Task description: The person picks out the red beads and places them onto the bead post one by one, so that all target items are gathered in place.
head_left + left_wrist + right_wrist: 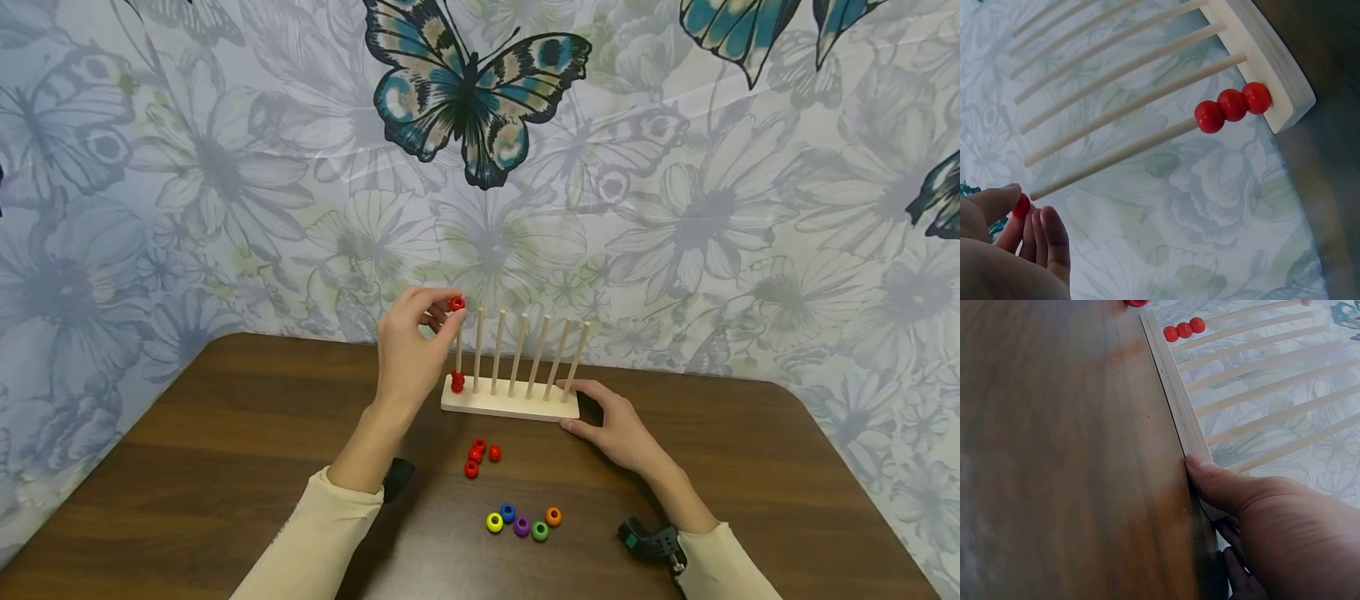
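Observation:
My left hand [416,350] pinches a red bead [457,304] between thumb and fingertips, right at the top of the leftmost peg. In the left wrist view this bead [1021,206] is beside the peg's tip; whether the peg has entered its hole I cannot tell. Three red beads [1232,105] are stacked at the foot of that same peg. The pegs stand in a row on a pale wooden base [510,404]. At the base's right end my right hand [615,425] holds it, thumb on the front edge and fingers behind.
Several loose red beads [475,455] lie on the brown table [225,467] in front of the base. Nearer are a yellow bead [494,522], blue [507,512], purple [522,526], green [540,531] and orange beads [553,517]. A butterfly-patterned cloth [300,167] hangs behind.

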`<state>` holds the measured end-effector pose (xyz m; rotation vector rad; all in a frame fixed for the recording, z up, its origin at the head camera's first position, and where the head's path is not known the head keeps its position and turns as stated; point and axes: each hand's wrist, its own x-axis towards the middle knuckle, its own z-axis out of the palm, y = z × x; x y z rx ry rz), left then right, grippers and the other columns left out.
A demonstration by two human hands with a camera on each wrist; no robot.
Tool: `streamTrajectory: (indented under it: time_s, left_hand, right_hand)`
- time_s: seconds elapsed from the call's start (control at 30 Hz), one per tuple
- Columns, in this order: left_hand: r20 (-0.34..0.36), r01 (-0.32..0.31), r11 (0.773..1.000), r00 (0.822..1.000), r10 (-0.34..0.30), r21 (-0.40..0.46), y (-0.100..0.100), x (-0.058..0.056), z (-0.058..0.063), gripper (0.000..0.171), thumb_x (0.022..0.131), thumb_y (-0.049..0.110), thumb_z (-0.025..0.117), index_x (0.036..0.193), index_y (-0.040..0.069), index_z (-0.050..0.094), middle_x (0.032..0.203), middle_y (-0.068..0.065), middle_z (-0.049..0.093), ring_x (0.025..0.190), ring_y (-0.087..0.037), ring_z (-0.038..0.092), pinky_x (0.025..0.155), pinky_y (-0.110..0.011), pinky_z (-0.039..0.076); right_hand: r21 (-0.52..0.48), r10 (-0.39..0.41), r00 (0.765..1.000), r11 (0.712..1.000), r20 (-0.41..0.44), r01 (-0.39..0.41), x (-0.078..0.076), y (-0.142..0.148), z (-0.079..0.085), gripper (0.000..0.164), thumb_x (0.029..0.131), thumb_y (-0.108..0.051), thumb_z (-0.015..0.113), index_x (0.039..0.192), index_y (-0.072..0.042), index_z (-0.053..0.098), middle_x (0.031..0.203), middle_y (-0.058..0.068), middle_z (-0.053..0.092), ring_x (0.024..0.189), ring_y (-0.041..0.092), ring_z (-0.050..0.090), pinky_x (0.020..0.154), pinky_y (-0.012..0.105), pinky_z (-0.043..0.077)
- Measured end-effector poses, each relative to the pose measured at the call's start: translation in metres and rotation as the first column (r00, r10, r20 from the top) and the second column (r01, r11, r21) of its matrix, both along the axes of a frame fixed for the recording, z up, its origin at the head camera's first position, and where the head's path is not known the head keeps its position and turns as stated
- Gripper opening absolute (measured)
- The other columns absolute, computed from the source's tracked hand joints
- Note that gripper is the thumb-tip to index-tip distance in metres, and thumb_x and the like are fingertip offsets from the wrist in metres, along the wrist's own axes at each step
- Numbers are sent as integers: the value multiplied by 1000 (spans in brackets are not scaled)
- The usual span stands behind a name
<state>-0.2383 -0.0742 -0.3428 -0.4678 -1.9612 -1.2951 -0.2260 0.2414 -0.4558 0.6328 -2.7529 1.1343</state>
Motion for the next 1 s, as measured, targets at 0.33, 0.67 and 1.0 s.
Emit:
streamTrajectory:
  time_s: [0.33, 0.67, 1.0]
  left_hand:
    - [71, 10, 1000, 997, -8, -24, 0, -3, -2, 17, 91, 7, 83, 108, 5, 81, 89, -7, 68, 75, -17, 66, 69, -25, 56]
    - [87, -30, 999, 996, 28, 20, -4, -2, 0, 33, 93, 19, 82, 123, 10, 74, 77, -14, 51, 59, -20, 38, 57, -27, 32]
    - [-5, 26, 999, 1000, -26, 43, -7, 0, -3, 14, 95, 17, 79, 107, 10, 76, 66, -4, 50, 54, -15, 40, 50, -20, 32]
  right_hand:
    - [5, -3, 1000, 1000, 2, 3, -2, 1, -1, 57, 94, -25, 82, 146, -16, 60, 150, 5, 61, 146, 35, 49, 118, 63, 37]
    - [-6, 9, 1000, 1000, 5, -9, -1, 1, 0, 57, 94, -25, 81, 146, -14, 60, 150, 6, 61, 147, 36, 48, 118, 64, 37]
    - [-5, 6, 1000, 1000, 11, -6, -1, 1, 1, 57, 94, -25, 81, 147, -15, 60, 151, 5, 60, 147, 35, 48, 119, 63, 36]
